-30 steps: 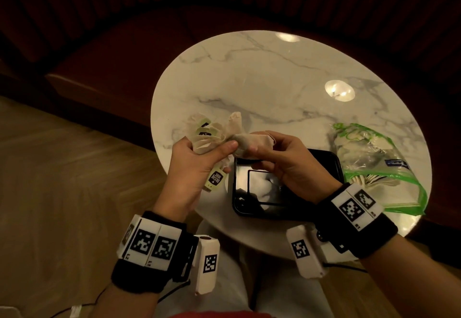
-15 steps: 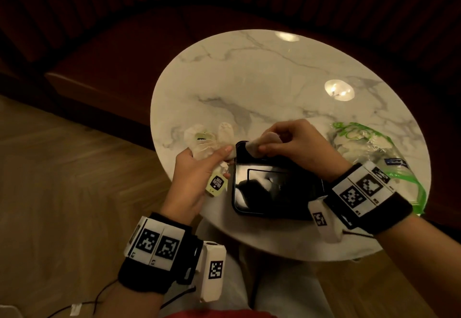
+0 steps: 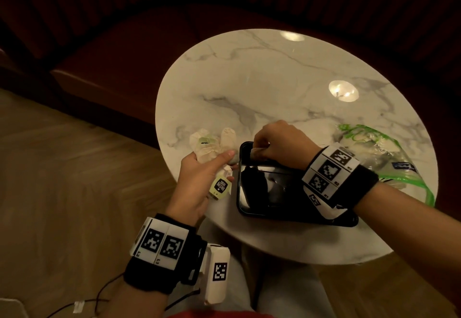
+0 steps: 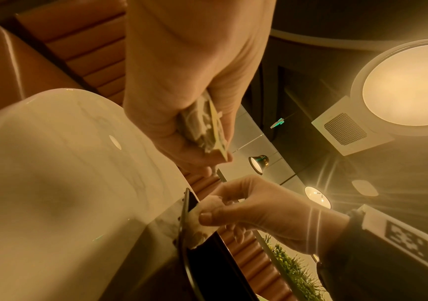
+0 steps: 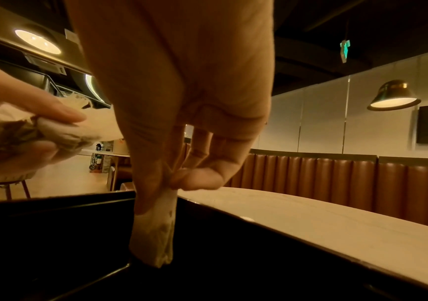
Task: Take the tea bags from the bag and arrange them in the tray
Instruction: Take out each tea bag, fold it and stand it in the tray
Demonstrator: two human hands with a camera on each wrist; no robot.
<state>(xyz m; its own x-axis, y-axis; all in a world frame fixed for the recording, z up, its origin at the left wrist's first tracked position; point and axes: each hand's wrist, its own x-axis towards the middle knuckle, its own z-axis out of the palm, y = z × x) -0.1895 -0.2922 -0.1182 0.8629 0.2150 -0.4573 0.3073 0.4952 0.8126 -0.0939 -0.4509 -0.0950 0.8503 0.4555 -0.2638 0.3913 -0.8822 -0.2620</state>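
— The tea bag [image 5: 156,230]?
— Pale, crinkled, pinched upright by the right hand [image 3: 277,143] in the black tray's [image 3: 252,207] far-left corner.
— The others?
— A bunch [image 3: 212,146] (green tag dangling) gripped by the left hand [image 3: 199,180] over the bench [image 3: 249,80].

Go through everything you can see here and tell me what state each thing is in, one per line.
Left hand: grips a bunch of tea bags beside the tray.
Right hand: pinches one tea bag, hanging upright at the tray's far left corner.
Tray: on the table, no bags lying in it yet.
Plastic bag: lying on the table, bags inside.
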